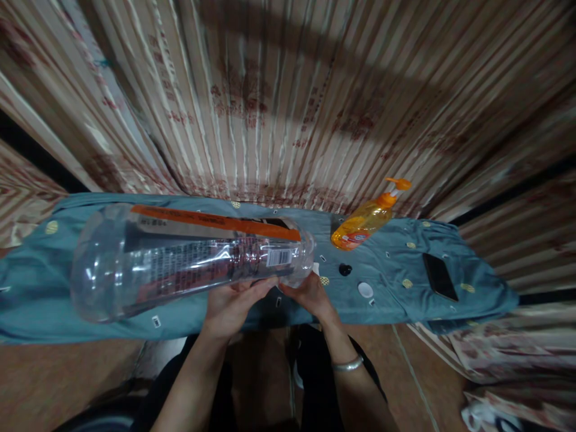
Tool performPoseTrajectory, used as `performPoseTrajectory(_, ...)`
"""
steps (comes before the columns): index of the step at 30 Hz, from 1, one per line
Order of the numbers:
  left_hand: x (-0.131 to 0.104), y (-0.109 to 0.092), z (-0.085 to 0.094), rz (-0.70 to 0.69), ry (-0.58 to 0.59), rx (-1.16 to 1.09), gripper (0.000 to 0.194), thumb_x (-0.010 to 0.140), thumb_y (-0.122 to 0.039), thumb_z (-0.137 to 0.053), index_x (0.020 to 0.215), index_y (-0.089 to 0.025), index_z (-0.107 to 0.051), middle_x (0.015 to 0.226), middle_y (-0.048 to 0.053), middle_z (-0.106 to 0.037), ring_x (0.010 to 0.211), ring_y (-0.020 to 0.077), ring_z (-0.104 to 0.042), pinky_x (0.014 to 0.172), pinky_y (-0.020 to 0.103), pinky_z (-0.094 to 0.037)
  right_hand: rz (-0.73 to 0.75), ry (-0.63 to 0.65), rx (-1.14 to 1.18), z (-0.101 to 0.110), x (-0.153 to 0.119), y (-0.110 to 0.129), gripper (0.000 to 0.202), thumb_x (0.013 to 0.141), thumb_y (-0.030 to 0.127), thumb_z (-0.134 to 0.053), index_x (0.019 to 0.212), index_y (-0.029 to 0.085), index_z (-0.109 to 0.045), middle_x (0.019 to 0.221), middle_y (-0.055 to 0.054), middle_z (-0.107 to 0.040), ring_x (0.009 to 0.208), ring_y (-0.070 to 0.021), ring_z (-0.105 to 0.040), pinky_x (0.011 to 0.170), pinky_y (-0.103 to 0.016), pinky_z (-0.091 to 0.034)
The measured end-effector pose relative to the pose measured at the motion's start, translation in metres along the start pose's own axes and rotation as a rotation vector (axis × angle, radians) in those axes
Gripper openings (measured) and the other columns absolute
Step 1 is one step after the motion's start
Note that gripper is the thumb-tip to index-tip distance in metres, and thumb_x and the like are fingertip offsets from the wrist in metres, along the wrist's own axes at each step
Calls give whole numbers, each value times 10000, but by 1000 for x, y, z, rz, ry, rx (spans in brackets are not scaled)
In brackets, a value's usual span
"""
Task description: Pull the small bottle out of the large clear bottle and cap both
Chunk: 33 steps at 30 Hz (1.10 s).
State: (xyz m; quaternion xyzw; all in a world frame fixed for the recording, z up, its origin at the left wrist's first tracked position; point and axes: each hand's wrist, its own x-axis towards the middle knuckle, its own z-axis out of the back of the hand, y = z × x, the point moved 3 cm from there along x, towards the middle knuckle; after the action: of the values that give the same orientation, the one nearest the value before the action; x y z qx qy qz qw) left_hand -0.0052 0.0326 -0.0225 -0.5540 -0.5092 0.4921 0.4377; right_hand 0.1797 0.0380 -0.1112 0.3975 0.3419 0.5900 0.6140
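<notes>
A large clear plastic bottle point(198, 264) with an orange-edged printed label and a barcode lies sideways above the cloth, its broad base to the left. My left hand point(229, 306) grips its near side close to the shoulder, most of the fingers hidden behind it. At the narrow right end, my right hand point(310, 294) is closed around the neck, with a silver bangle on that wrist. A small white piece point(315, 269) shows just beyond the right fingers; what it is I cannot make out. Farther right stands an orange pump bottle point(362, 222) with yellow-orange liquid.
A long narrow table wears a teal cloth point(391, 300) with a pineapple print. On it lie a small black object point(345, 269), a white round disc point(365, 290) and a black phone point(440, 276). Patterned curtains point(270, 108) hang close behind the table.
</notes>
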Motion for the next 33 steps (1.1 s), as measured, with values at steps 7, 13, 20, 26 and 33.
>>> performPoseTrajectory(7,1,1,0,-1,-3,30,178,609,-368,-748,703,-217,-744,813,105,-808,824,291,-774,804,380,-651,4,9,24,-1,-1,-5,439,714,324,-756,1113,177,-650,1108,-104,-772,1009,-260,-741,940,-424,-578)
performPoseTrajectory(13,2,-5,0,-27,-5,-45,176,591,-290,-764,726,-178,-749,829,123,-808,812,300,-775,820,400,-651,17,6,18,-1,0,-3,428,726,314,-753,1121,186,-650,1101,-92,-774,1012,-259,-741,926,-414,-590)
performPoseTrajectory(20,-3,-7,-1,21,-51,-5,114,605,-310,-753,651,-209,-727,797,87,-812,812,285,-783,803,375,-655,32,-10,-1,0,-1,2,376,713,299,-738,1065,196,-657,1050,-93,-783,943,-259,-750,863,-395,-601)
performPoseTrajectory(26,-2,-4,0,-12,-72,40,165,593,-372,-766,638,-228,-699,713,67,-795,806,281,-780,787,372,-656,45,-20,-36,1,-1,3,371,723,315,-725,1069,201,-652,1054,-92,-781,961,-270,-748,865,-407,-601)
performPoseTrajectory(33,-4,-8,1,-2,-4,41,188,577,-395,-779,630,-239,-690,797,86,-811,789,284,-781,772,364,-660,44,-52,-51,1,-2,5,353,709,337,-721,1026,198,-654,1022,-106,-785,930,-286,-754,823,-405,-608)
